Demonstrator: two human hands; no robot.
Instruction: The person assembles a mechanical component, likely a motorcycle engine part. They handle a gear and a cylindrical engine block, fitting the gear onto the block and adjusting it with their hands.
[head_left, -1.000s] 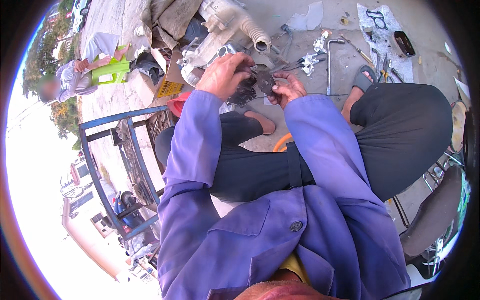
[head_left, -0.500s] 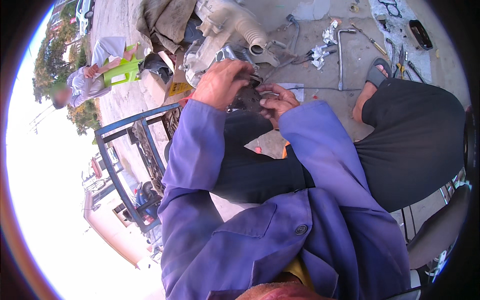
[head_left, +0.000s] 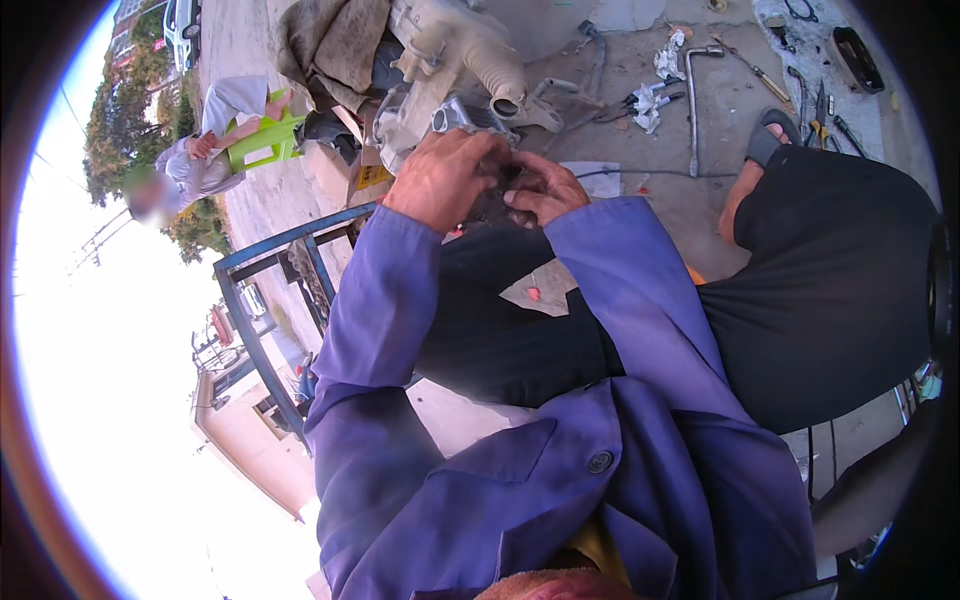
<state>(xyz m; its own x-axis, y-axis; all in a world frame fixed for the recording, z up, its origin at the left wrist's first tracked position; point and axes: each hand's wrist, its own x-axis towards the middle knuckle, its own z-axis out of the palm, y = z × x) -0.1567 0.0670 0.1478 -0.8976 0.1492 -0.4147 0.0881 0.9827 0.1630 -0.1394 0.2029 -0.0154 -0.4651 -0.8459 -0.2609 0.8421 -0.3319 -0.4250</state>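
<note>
Close together in front of the engine, both hands work at a dark, greasy metal part (head_left: 488,208), mostly covered by the fingers. My left hand (head_left: 446,178) curls over its upper left side. From the right, my right hand (head_left: 546,190) grips its edge, thumb and fingers bent. Just beyond them lies a dusty engine (head_left: 450,55) with a ribbed, round-ended housing; a bare silver casting (head_left: 462,116) shows right behind my left hand's knuckles.
On the ground to the right lie an L-shaped wrench (head_left: 692,110), a screwdriver (head_left: 755,72), pliers (head_left: 820,120) and crumpled foil (head_left: 650,105). At left stand a blue metal frame (head_left: 250,330) and a cardboard box (head_left: 330,175). Another person (head_left: 200,160) sits on a green stool (head_left: 265,145).
My right hand has shifted slightly up and left, closer to my left hand, and the dark part is more covered. The whole view has swung a little.
</note>
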